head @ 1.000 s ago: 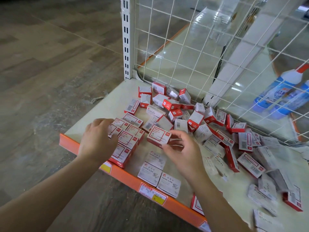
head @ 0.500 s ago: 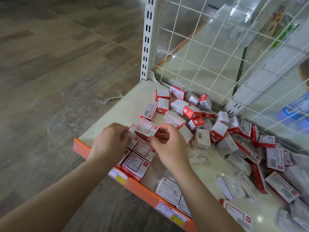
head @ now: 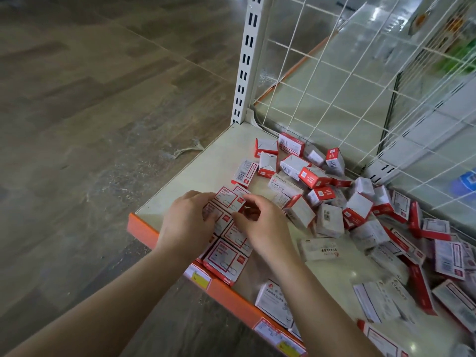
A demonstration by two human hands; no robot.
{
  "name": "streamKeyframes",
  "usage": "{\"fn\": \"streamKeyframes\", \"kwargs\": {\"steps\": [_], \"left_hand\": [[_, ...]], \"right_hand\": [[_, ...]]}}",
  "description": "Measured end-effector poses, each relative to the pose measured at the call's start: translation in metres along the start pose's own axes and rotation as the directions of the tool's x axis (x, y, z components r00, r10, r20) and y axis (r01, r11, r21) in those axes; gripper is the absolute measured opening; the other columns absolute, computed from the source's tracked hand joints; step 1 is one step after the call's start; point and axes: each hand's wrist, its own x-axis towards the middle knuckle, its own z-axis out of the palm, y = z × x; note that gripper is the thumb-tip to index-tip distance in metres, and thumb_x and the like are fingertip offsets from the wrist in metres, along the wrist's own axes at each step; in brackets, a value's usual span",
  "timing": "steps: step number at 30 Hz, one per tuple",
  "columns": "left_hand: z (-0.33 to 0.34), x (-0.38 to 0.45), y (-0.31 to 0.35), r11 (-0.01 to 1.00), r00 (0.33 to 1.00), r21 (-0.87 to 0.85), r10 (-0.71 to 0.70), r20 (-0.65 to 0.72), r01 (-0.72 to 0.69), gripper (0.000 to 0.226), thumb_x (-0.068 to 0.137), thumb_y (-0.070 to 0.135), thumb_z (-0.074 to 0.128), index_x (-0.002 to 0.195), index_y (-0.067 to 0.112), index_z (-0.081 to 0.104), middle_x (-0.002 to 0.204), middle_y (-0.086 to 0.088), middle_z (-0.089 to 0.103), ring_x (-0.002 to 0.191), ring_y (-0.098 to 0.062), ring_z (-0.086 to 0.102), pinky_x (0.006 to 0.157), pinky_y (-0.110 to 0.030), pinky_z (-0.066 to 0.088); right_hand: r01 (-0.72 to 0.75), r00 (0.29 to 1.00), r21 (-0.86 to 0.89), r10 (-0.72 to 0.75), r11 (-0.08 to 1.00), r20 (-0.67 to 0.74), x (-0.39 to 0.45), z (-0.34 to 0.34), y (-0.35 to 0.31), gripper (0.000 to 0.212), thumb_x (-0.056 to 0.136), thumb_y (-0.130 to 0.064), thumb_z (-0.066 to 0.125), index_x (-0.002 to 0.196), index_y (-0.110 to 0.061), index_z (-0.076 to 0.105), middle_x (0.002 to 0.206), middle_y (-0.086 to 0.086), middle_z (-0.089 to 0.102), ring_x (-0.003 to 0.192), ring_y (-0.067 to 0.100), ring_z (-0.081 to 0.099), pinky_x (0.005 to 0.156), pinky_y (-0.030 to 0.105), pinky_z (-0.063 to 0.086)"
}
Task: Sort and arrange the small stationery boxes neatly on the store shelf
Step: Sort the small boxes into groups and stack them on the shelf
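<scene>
Left hand (head: 186, 220) and right hand (head: 260, 224) both grip a red-and-white box (head: 230, 198) over a neat row of boxes (head: 226, 256) near the shelf (head: 195, 176) front edge.

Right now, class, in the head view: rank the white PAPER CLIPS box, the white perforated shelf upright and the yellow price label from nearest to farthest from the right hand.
1. Yellow price label, front edge, lower left.
2. White PAPER CLIPS box, front, below.
3. White perforated shelf upright, back corner.
Label and box are nearly level with each other from the right hand.
</scene>
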Motion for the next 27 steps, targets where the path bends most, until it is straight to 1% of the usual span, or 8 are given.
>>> {"fn": "streamKeyframes", "kwargs": {"steps": [7,12,14,16,20,21,24,27], "left_hand": [[0.001,-0.001,-0.001,0.999,1.000,-0.021,-0.023,0.020,0.024,0.039,0.092,0.022,0.053,0.131,0.019,0.052,0.127,0.001,0.054,0.112,-0.018,0.051,0.094,-0.033,0.045],[0.001,-0.004,0.002,1.000,1.000,-0.006,-0.006,-0.008,0.006,0.039,0.093,0.020,0.050,0.131,0.019,0.051,0.129,0.001,0.051,0.116,-0.018,0.047,0.095,-0.032,0.044],[0.000,-0.010,0.005,0.998,0.998,0.033,0.049,-0.027,-0.048,0.039,0.093,0.019,0.048,0.133,0.020,0.050,0.132,0.003,0.047,0.121,-0.016,0.041,0.097,-0.028,0.037],[0.000,-0.016,0.012,0.991,0.993,0.074,0.117,-0.020,-0.116,0.040,0.094,0.021,0.047,0.134,0.022,0.048,0.134,0.005,0.045,0.124,-0.014,0.038,0.099,-0.026,0.035],[0.007,-0.028,0.027,0.956,0.966,0.143,0.245,0.078,-0.255,0.039,0.095,0.025,0.044,0.135,0.025,0.046,0.136,0.009,0.044,0.125,-0.011,0.037,0.102,-0.025,0.032],[0.009,-0.031,0.031,0.945,0.955,0.149,0.277,0.105,-0.291,0.039,0.096,0.025,0.043,0.135,0.026,0.046,0.136,0.009,0.044,0.125,-0.011,0.037,0.103,-0.025,0.032],[0.018,-0.042,0.045,0.895,0.903,0.167,0.380,0.201,-0.414,0.040,0.097,0.027,0.038,0.137,0.028,0.043,0.138,0.012,0.040,0.128,-0.009,0.032,0.104,-0.022,0.028],[0.029,-0.051,0.058,0.828,0.819,0.149,0.476,0.320,-0.540,0.038,0.098,0.025,0.035,0.135,0.030,0.041,0.136,0.013,0.039,0.127,-0.006,0.032,0.106,-0.021,0.028]], "right_hand": [[0.000,0.999,0.005,0.000,1.000,0.035,-0.001,-0.004,-0.002,0.044,0.086,-0.021,0.061,0.129,-0.021,0.053,0.124,-0.004,0.059,0.112,0.011,0.055,0.098,0.034,0.046],[0.010,0.999,0.000,-0.010,1.000,-0.035,-0.007,-0.018,0.002,0.039,0.089,-0.021,0.058,0.127,-0.023,0.053,0.116,-0.013,0.056,0.106,0.004,0.052,0.087,0.016,0.041],[-0.004,0.995,0.002,0.004,1.000,-0.095,-0.011,-0.027,0.007,0.035,0.089,-0.017,0.058,0.124,-0.022,0.055,0.108,-0.015,0.055,0.099,0.001,0.052,0.081,0.010,0.041],[-0.011,0.989,0.015,0.013,1.000,-0.148,-0.016,-0.038,0.016,0.031,0.089,-0.012,0.057,0.119,-0.020,0.059,0.105,-0.013,0.058,0.095,0.002,0.055,0.084,0.016,0.046],[-0.048,0.972,0.001,0.046,0.999,-0.232,-0.030,-0.060,0.039,0.023,0.090,-0.010,0.055,0.110,-0.018,0.063,0.102,-0.010,0.063,0.089,0.000,0.056,0.075,0.007,0.042],[-0.063,0.962,-0.003,0.060,0.998,-0.266,-0.034,-0.066,0.046,0.021,0.090,-0.011,0.055,0.108,-0.018,0.064,0.101,-0.009,0.063,0.088,0.002,0.056,0.077,0.009,0.042],[-0.141,0.933,-0.018,0.127,0.990,-0.336,-0.047,-0.081,0.069,0.019,0.089,-0.007,0.056,0.104,-0.015,0.065,0.104,-0.002,0.065,0.089,0.008,0.057,0.081,0.020,0.044],[-0.168,0.935,-0.053,0.142,0.984,-0.325,-0.058,-0.090,0.087,0.024,0.089,-0.003,0.052,0.108,-0.011,0.063,0.112,0.004,0.061,0.093,0.009,0.053,0.077,0.015,0.039]]}}
